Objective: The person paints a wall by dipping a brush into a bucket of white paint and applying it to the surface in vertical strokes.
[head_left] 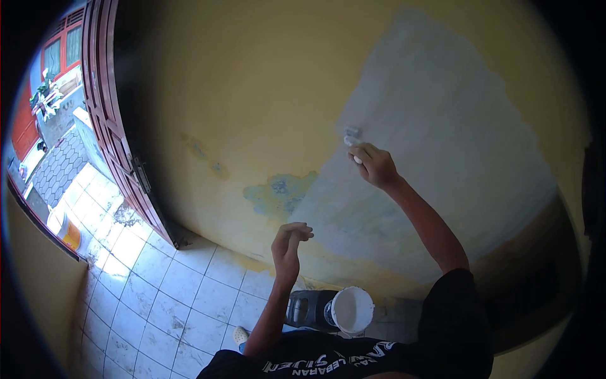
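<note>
- Right hand (377, 166): fingers wrap the handle of the paint applicator (351, 133) (brush or small roller; too small to tell).
- Left hand (290, 247): empty, fingers loosely extended in front of the yellow wall (240, 82).
- Recommended technique: apply light, even, overlapping strokes along the edge of the white coat (435, 139).
- Paint applicator: whitish head, positioned at the white coat's left edge.

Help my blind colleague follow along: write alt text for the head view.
A person's right hand holds a brush-like tool at the left edge of a whitish patch on a yellow wall. The left hand looks empty; a white bucket stands below, an open door at left.
</note>
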Demonstrator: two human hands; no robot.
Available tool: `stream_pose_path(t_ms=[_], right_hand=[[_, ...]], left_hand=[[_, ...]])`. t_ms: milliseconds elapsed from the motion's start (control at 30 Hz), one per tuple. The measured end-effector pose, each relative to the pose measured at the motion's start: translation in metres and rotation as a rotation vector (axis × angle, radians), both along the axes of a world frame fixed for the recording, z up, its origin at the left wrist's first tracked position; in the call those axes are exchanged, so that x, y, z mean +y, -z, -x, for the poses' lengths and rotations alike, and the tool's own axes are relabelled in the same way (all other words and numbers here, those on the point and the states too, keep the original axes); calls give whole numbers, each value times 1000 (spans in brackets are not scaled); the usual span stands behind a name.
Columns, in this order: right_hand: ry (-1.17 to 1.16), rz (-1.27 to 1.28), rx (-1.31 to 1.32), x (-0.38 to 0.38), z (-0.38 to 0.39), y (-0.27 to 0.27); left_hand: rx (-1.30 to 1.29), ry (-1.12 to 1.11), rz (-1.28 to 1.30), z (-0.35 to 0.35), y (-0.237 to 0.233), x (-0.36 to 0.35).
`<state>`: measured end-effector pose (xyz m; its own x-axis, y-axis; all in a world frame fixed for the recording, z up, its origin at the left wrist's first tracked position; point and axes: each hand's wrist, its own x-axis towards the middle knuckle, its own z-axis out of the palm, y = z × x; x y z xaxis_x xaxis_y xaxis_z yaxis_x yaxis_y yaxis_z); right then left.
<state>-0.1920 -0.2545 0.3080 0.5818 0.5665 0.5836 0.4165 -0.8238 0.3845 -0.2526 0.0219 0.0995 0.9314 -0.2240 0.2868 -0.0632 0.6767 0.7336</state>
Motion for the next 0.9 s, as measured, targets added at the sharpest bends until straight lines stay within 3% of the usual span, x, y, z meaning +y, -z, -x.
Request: stream_pose_path(t_ms=[67,300,400,500,600,667,800,900], right_hand=[[-16,-82,16,1,3,-8],[-38,-12,-579,-12,1,-135],[-83,-93,-528,-18,-1,-129],[-49,85,-243,-25,3,-73],[-50,-7,-2,-26,10,-45],[0,-15,37,-37,11,-66],[57,-457,-127,-78,-13,-182],[13,-418,-340,-72,-17,-262]], left_hand=[[-4,-16,-2,-2,1,-1],[48,-42,-6,-3,6,-7],[56,-36,-23,-3,7,-14],[12,-27,-33,-5,11,-23],[35,-28,-13,-8,4,-33],[25,-29,-15,-10,0,-40],[11,-29,-21,-13,-3,-59],[-15,-28,-42,-13,2,-74]])
